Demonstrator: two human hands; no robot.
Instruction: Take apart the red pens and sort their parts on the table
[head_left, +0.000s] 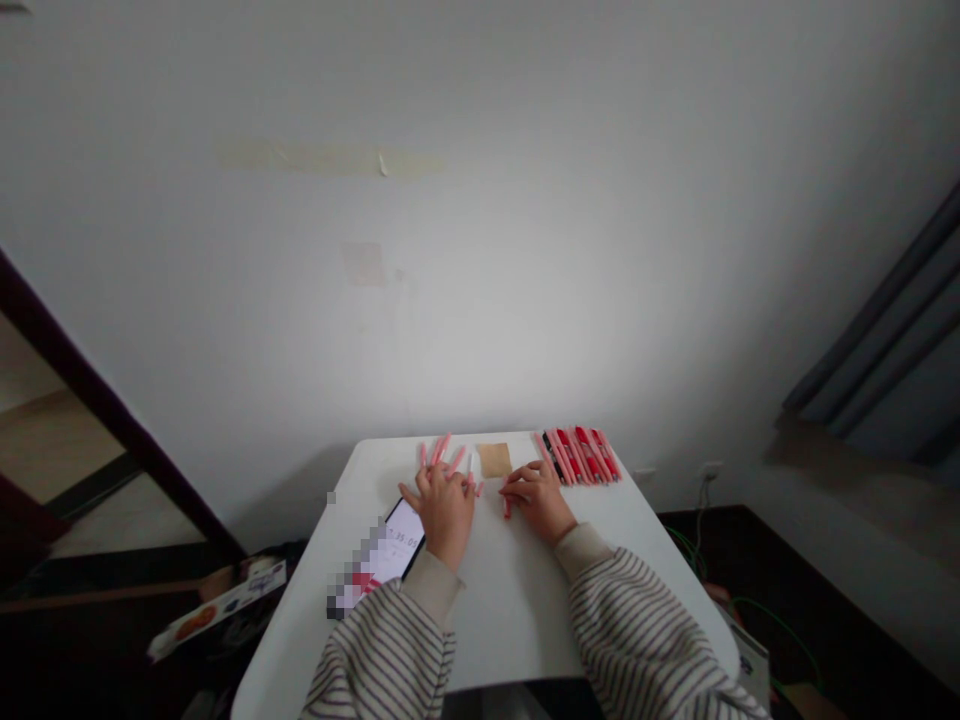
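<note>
Both hands rest on a small white table (510,600). My left hand (444,505) lies over several loose pink pen parts (442,452), its fingers bent down onto them; I cannot make out what it grips. My right hand (536,497) has its fingers curled around a small red-pink piece (507,508) near the table's middle. A row of several assembled red and pink pens (579,456) lies at the far right of the table. A small brown card (495,460) sits between the loose parts and the row.
A phone (390,555) with a lit screen lies at my left wrist. A white wall stands just behind the table. Grey curtains (885,370) hang at the right, cables and a wall socket (709,470) sit below. A printed box (217,605) lies on the floor at left.
</note>
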